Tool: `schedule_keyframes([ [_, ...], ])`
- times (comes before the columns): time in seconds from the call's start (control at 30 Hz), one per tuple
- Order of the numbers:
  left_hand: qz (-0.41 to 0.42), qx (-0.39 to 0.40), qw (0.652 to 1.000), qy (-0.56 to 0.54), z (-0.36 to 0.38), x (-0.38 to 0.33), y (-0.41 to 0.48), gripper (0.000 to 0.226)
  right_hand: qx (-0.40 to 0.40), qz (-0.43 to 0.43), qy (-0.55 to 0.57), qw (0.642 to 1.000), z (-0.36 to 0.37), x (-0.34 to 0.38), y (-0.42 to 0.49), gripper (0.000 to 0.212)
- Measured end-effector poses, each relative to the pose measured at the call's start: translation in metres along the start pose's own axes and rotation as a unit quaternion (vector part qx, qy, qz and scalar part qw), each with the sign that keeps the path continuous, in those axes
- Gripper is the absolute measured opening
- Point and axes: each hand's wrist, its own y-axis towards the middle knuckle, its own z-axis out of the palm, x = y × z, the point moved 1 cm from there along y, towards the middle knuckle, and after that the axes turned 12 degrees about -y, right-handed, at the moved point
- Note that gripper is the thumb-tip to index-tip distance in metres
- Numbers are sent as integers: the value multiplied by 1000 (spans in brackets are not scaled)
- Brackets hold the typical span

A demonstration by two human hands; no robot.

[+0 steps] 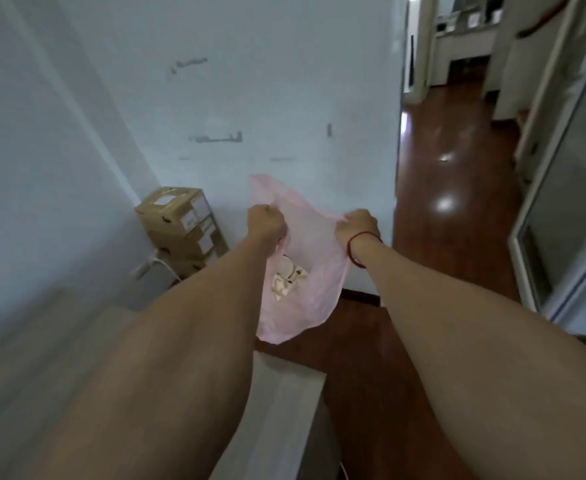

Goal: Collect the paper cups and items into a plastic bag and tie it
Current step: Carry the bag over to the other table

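Note:
A thin pink plastic bag (310, 271) hangs in the air in front of me, held out at arm's length. My left hand (266, 224) is closed on the bag's left top edge. My right hand (360, 224), with a red string around its wrist, is closed on the right top edge. The bag's mouth is pulled apart between the two hands. Through the plastic I see paper cups (287, 277) and other small items lying in the lower part of the bag. The image is blurred.
A stack of cardboard boxes (180, 227) stands in the corner by the white wall. A white table edge (277, 403) lies below my arms. Dark wooden floor (451, 237) runs right toward a doorway, and a glass door (561, 209) stands at far right.

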Motion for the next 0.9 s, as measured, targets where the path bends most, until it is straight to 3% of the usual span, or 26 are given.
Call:
schedule_keyframes([
  [0.27,18,190,981,-18,270,-34,-61,27,-145,90,-52,984,-185,-165,70,31],
  [0.47,14,321,945,-52,464,-78,-161,27,-240,177,-53,953,-346,-305,81,29],
  [0.63,87,451,887,-53,597,-116,-280,25,-304,261,-56,914,-463,-416,55,29],
  [0.77,89,536,839,-33,683,-136,-379,17,-345,316,-61,882,-536,-502,18,31],
  [0.9,88,616,782,-26,774,-159,-499,18,-387,388,-62,834,-625,-599,-32,13],
])
